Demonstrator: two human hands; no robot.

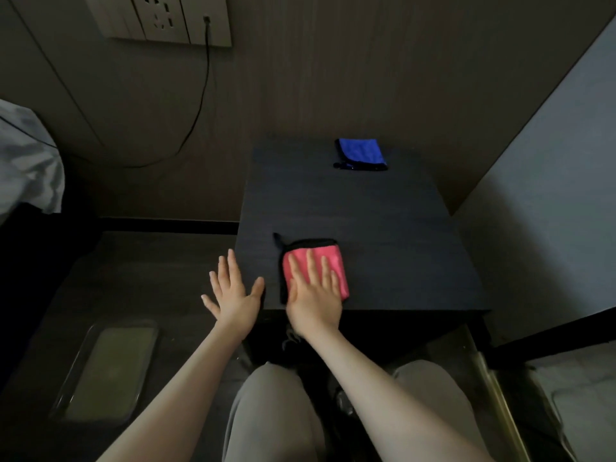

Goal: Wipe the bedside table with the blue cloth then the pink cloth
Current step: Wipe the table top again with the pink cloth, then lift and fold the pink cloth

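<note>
Right hand (313,295) flat, pressing pink cloth (335,265); left hand (233,295) spread, empty, at table (383,228) edge

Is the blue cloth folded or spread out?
Folded. The blue cloth lies as a compact wedge on the bedside table, its dark hem doubled along the near edge.

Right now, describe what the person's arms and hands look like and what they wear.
Both forearms are bare, with no sleeves in view. The left hand and right hand wear no gloves, and no rings, watch or bracelets are visible. Grey trousers cover the legs below.
</note>
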